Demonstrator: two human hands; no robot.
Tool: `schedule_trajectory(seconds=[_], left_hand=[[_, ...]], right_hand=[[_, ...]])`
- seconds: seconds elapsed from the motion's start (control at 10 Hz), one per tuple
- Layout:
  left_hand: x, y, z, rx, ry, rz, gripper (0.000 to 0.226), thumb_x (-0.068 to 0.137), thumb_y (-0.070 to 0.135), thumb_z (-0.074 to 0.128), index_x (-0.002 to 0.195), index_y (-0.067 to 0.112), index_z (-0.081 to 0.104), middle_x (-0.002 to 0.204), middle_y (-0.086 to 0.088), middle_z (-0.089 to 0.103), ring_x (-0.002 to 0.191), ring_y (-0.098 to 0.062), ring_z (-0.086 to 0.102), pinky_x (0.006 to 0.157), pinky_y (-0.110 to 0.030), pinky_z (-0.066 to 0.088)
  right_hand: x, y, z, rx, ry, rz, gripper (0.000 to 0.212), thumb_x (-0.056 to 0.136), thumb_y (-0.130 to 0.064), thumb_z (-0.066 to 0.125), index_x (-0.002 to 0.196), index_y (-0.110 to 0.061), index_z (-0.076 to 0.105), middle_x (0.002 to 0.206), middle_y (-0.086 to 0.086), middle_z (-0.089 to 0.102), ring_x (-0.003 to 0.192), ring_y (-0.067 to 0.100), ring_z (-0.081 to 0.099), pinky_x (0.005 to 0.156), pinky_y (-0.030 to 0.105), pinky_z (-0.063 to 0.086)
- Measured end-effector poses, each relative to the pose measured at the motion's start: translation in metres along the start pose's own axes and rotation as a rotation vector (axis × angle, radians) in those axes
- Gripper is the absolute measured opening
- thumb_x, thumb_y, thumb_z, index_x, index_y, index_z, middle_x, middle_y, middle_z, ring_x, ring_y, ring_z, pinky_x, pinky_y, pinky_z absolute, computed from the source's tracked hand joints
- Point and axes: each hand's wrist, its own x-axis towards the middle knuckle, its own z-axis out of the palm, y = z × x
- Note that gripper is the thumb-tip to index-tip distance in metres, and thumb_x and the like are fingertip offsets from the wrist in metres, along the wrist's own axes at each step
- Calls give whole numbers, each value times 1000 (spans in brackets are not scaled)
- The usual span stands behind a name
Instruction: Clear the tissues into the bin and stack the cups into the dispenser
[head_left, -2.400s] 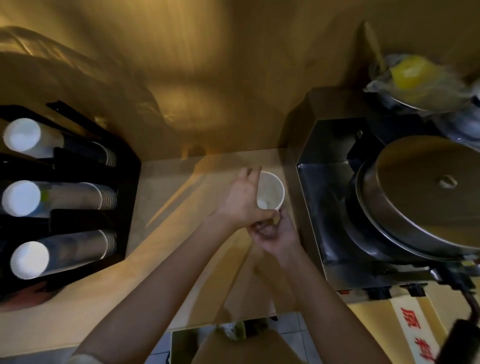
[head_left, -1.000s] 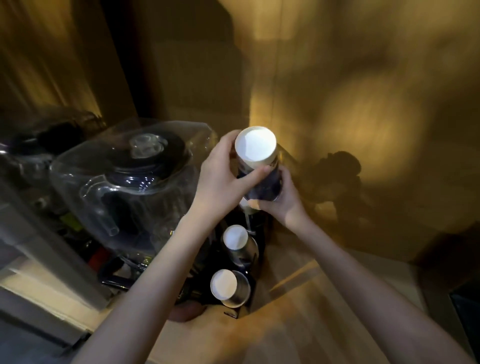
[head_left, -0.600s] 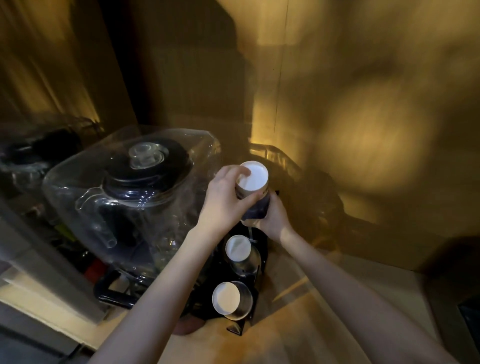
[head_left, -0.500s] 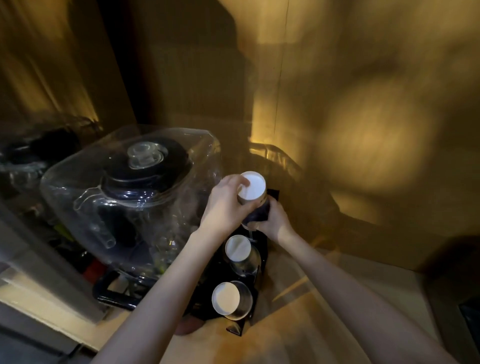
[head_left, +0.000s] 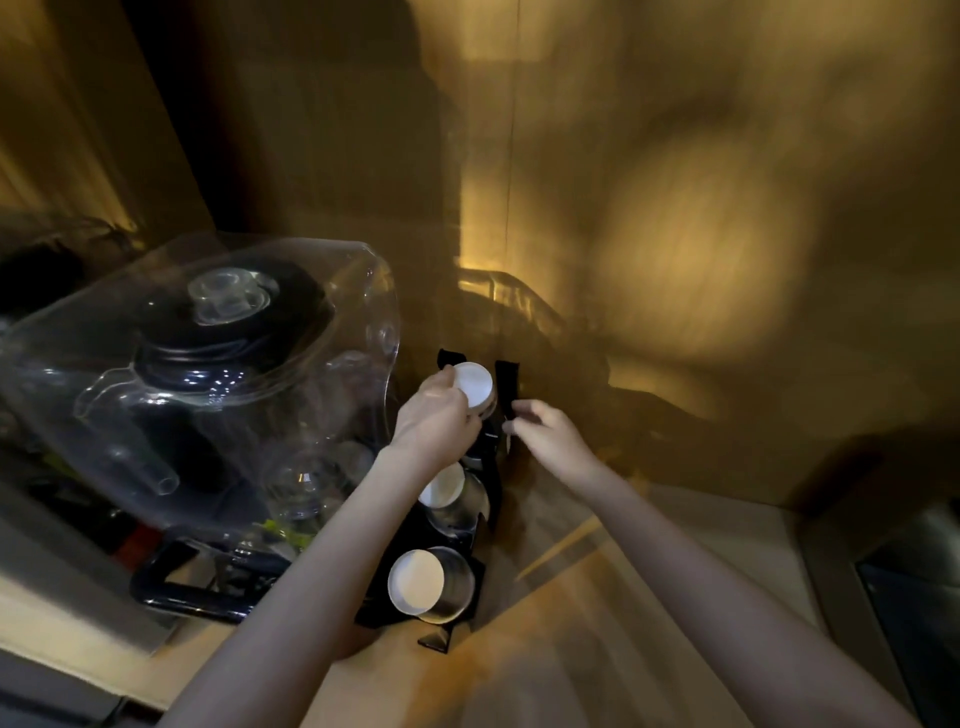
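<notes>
A black cup dispenser stands on the counter with three stacks of white paper cups, bottoms facing me. My left hand grips the side of the top cup stack, which sits low in the dispenser's far slot. Just to the right of that slot hovers my right hand, fingers loosely apart and holding nothing. The middle stack and the near stack lie below my left wrist. No tissues or bin are in view.
A large clear blender jar with a black lid stands directly left of the dispenser. The wooden counter extends toward me. A dark metal appliance sits at the right edge. A wall rises close behind.
The top cup stack has gone down into the dispenser's far slot. My right hand has let go of it and drawn away to the right; my left hand stays on it.
</notes>
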Motion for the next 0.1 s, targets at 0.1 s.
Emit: schedule_trajectory(seconds=[0.1], left_hand=[[11, 4, -20, -90, -77, -76, 48, 86, 31, 53, 119, -3, 51, 130, -18, 51, 107, -31, 55, 82, -37, 47]], right_hand=[[-10, -15, -20, 262, 164, -59, 28, 88, -11, 53, 116, -12, 59, 120, 10, 61, 112, 23, 57, 93, 29, 46]])
